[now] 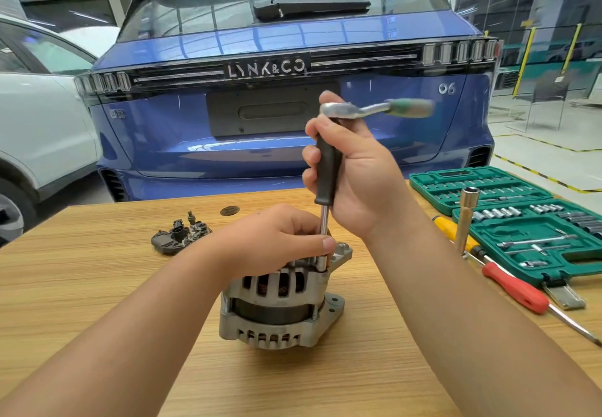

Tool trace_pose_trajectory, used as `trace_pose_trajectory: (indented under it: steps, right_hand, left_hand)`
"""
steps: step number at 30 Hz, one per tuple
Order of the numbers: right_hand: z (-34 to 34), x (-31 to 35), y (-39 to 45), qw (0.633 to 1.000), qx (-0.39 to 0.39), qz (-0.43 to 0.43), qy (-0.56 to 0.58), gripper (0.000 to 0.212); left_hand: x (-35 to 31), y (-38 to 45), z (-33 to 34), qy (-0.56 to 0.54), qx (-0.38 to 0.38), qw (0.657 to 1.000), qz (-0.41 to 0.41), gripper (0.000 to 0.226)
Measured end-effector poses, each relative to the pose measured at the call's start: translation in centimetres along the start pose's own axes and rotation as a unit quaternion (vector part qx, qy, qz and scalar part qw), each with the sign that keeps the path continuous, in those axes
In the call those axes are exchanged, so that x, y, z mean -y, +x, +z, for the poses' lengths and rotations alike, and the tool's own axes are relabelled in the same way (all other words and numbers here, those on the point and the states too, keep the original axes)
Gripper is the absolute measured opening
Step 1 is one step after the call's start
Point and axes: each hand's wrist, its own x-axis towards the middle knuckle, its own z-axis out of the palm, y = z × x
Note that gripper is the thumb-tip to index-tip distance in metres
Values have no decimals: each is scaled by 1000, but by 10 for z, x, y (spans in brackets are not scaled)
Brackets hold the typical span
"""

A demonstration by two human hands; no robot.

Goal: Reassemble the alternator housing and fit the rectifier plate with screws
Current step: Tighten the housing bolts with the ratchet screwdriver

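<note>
A ribbed grey cast-metal alternator stands mid-way on a pale wood-grain table, left hand pinching the steel driver shaft, right hand gripping its black handle, before a blue hatchback in a glass-walled workshop.

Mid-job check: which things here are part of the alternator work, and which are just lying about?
In the job:
alternator
driver, right hand gripping it
ratchet on top
left hand steadying the shaft
rectifier plate, waiting on the table

Lying about:
socket set
red screwdriver
yellow screwdriver
blue car
</note>
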Motion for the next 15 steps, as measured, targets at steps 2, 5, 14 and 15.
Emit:
trace_pose_trajectory:
  steps: [2,5,14,15]
  right_hand:
    - [3,-3,-1,996,-11,-64,-56,34]
    - [2,-3,-1,993,-4,-96,-64,38]
    - [-10,-6,-1,992,91,-36,83,55]
    - [-10,-6,-1,991,94,-33,89,56]
  left_hand:
    - [-1,0,0,0,-2,1000,4,26]
    - [-1,0,1,-5,-3,1000,6,28]
    - [-1,0,0,-10,-10,1000,-6,34]
    - [-1,0,0,-12,-8,1000,-7,33]
